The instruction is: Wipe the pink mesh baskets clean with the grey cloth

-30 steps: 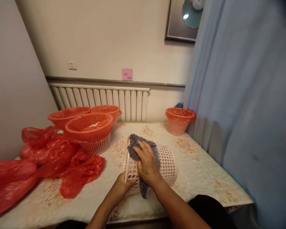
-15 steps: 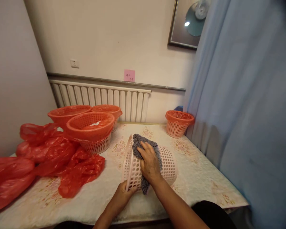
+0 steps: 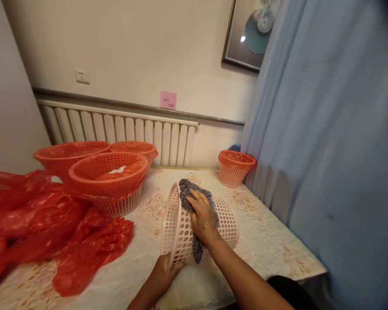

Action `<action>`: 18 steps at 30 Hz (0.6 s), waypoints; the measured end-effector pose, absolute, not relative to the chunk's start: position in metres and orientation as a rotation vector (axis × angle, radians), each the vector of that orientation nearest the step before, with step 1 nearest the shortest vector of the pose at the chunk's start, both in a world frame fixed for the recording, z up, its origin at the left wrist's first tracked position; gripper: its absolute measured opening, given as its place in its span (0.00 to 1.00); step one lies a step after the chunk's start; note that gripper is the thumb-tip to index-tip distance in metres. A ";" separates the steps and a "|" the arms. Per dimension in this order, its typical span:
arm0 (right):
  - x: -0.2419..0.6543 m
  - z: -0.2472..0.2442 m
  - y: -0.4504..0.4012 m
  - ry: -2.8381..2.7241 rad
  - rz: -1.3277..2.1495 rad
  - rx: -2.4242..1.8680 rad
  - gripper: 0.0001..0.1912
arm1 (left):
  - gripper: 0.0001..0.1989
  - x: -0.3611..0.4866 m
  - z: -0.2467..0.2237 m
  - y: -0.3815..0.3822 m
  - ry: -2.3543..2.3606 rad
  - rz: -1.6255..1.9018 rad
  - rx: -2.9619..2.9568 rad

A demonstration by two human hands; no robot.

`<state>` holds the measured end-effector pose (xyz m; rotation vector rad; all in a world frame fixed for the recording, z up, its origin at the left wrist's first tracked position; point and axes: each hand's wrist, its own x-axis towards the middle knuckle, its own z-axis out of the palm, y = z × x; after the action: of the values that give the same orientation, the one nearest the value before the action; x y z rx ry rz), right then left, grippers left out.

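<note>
A pale pink perforated plastic basket [image 3: 228, 221] lies on its side on the table, its mouth facing left. Its lower rim is gripped by my left hand [image 3: 161, 275], thumb outside and the other fingers partly hidden. My right hand [image 3: 204, 217] presses a dark grey knitted-looking cloth [image 3: 186, 193] onto the upper side of the basket, with the fingers bent over the fabric. One end of the cloth hangs down below my palm along the basket wall.
Left of the basket lie crumpled red plastic bags [image 3: 74, 241]. Behind them stand several baskets lined with red bags, the nearest one [image 3: 123, 202] holding something white. Another red-lined basket [image 3: 234, 174] stands at the back right, beside a blue curtain [image 3: 310, 142]. A patterned cover [image 3: 261, 232] lies over the table.
The view has turned a little, and the red bags and lined baskets at left sit further left and larger. The basket's mouth has turned slightly toward me. Both hands keep their hold.
</note>
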<state>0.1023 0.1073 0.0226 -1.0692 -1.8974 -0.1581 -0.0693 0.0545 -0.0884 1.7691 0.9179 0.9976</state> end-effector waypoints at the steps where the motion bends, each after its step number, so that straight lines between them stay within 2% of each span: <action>1: 0.102 0.023 0.109 -1.898 -0.155 -1.072 0.36 | 0.17 -0.070 -0.091 0.057 0.915 1.010 1.764; 10: 0.085 0.042 0.097 -1.932 -0.155 -1.239 0.31 | 0.18 -0.077 -0.103 0.070 0.910 1.069 1.762; 14: 0.065 0.029 0.073 -1.906 -0.264 -1.226 0.34 | 0.19 -0.080 -0.099 0.066 0.876 1.084 1.746; 18: 0.049 0.007 0.054 -1.881 -0.389 -1.181 0.29 | 0.21 -0.082 -0.099 0.064 0.862 1.097 1.669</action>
<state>0.0495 0.0537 0.0074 -1.1813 -1.8814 -0.3894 -0.0821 0.0635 -0.0987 1.6685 0.8619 1.0965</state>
